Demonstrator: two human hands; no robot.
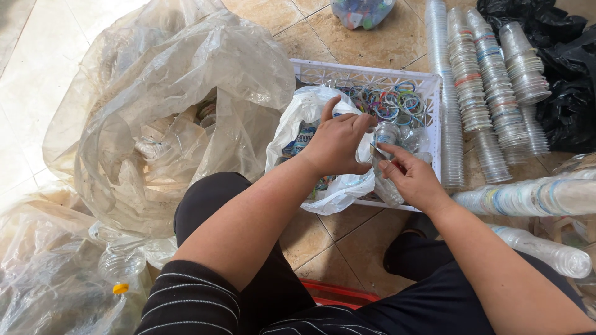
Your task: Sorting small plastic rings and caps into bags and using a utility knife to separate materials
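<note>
- A clear crumpled plastic bottle (386, 155) is pinched at its neck by the left hand (338, 144).
- The bottle's body is gripped by the right hand (415, 180) above a white lattice plastic crate (372, 77).

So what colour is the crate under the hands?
White, an openwork plastic crate; the head view, the only one, shows it, with both hands above it.

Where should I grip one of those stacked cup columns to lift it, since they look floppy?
Judging by shape, take a cup stack around its middle from above: it lies flat on the tiled floor, long and thin, so an end grip might let it sag apart.
</note>
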